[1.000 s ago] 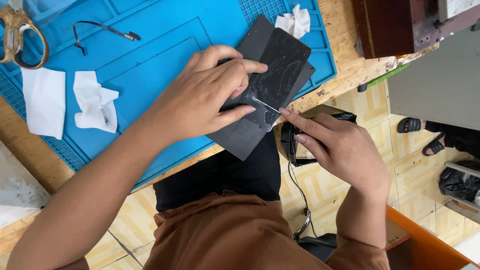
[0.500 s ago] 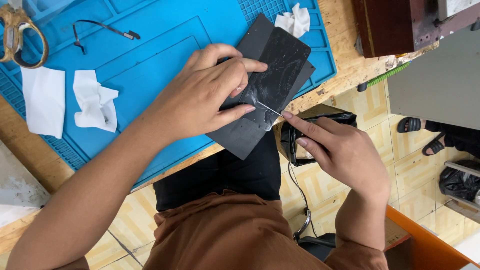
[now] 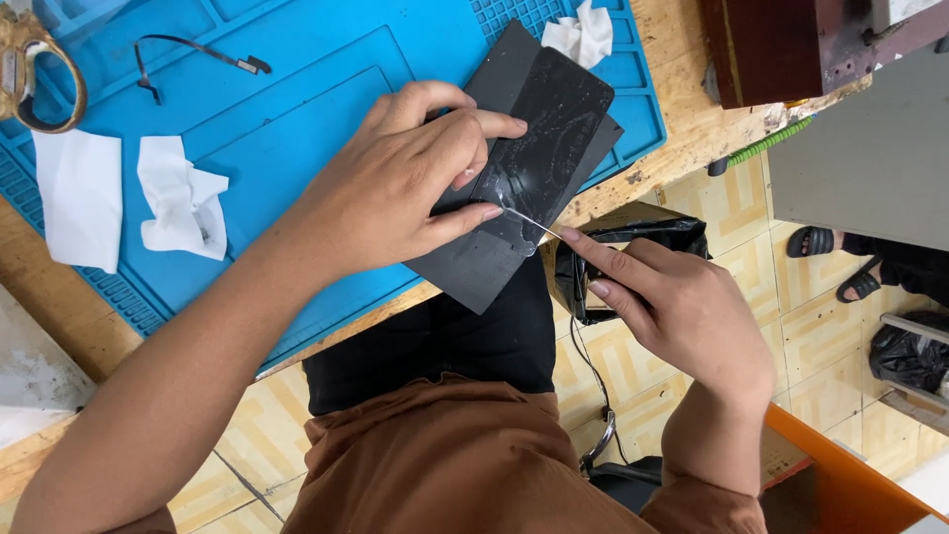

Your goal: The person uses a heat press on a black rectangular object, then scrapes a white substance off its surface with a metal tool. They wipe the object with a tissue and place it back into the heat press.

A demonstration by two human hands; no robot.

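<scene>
The left hand point(image 3: 395, 188) lies flat across a glossy black rectangular glass panel point(image 3: 549, 138), fingers spread and pressing it down onto a matte black rectangular plate point(image 3: 484, 267) that juts over the near edge of the blue silicone work mat point(image 3: 297, 89). The right hand point(image 3: 682, 311) pinches a thin silver metal pick point(image 3: 529, 222) between thumb and forefinger, its tip touching the panel's lower edge just beside the left thumb. No labels or signs are legible. A crumpled white tissue point(image 3: 183, 198) and a flat white paper sheet point(image 3: 79, 193) lie on the mat's left part; another white tissue wad point(image 3: 583, 30) sits at the panel's far end. A thin black flex cable point(image 3: 193, 54) lies near the mat's top. A rusty brown metal tool point(image 3: 35, 69) is cut off at the left corner. A black plastic bag point(image 3: 628, 237) below the wooden bench edge point(image 3: 692, 129) is partly hidden by the right hand; what it contains cannot be made out
</scene>
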